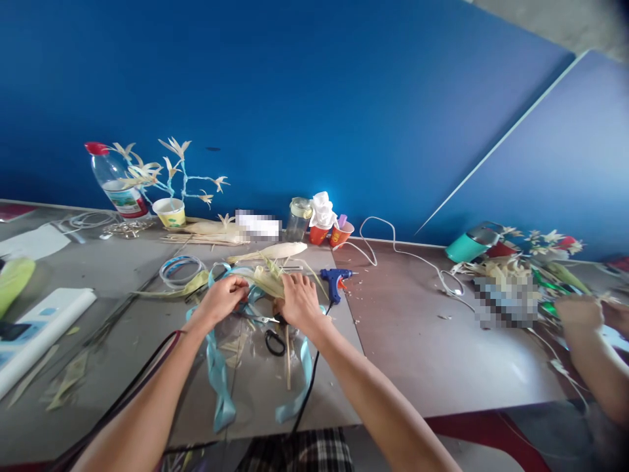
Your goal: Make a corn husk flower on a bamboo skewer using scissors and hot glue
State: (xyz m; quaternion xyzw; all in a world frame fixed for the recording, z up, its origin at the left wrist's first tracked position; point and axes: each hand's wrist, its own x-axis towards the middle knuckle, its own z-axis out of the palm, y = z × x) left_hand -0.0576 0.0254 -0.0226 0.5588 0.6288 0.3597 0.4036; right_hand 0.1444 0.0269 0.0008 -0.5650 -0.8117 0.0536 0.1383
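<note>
Mid desk (417, 341), the grip of the left hand (223, 298) pinches the blue ribbon (216, 373). The grip of the right hand (299, 301) clamps the husk (268, 280). A yellow cup (170, 213) holds a flower twig (184, 174). An orange cup (318, 234) holds white paper (323, 210).

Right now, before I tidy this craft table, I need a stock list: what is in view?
bottle: one, clear with red cap, far left
cup: one, yellow, holding a blue-stemmed branch, beside the bottle
jar: one, clear, back centre
paper cups: two, red, right of jar
glue gun: one, blue, right of hands
tumbler: one, teal, lying at back right
ribbon: count unclear, light blue, under the hands
husk piece: one, pale green, between hands
other person's hand: one, far right
left hand: one, at the ribbon
right hand: one, on the husk piece
</note>
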